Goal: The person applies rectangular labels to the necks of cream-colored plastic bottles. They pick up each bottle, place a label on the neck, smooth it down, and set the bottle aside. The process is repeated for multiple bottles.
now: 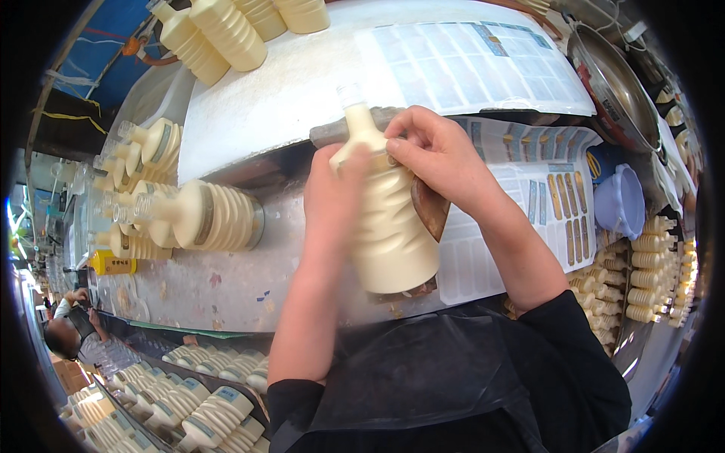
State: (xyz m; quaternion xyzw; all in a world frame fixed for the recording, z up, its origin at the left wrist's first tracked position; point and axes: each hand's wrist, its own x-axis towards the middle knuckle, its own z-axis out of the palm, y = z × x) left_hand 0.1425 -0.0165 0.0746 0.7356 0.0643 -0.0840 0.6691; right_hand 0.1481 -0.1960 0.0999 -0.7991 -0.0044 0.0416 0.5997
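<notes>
A cream-coloured bottle (pixel 393 253) with wavy ridges and a clear neck lies in front of me, its neck pointing away. Its upper part leans on a grey block (pixel 325 134), and a brown curved support (pixel 430 211) shows along its right side. My left hand (pixel 332 189) is at the left of the bottle's shoulder, its fingers smeared by motion. At the right of the shoulder, my right hand (pixel 430 143) is closed, thumb and fingertips pinched together against the bottle. What the pinch holds is too small to make out. A narrow band partly shows on the shoulder between the hands.
Label sheets (pixel 468 260) with blue and gold strips lie to the right, near a lavender bucket (pixel 619 202). More cream bottles (pixel 208 219) lie at the left; others stand at the back (pixel 226 34). Crated bottles (pixel 219 415) fill the lower left. Another person (pixel 68 336) is at far left.
</notes>
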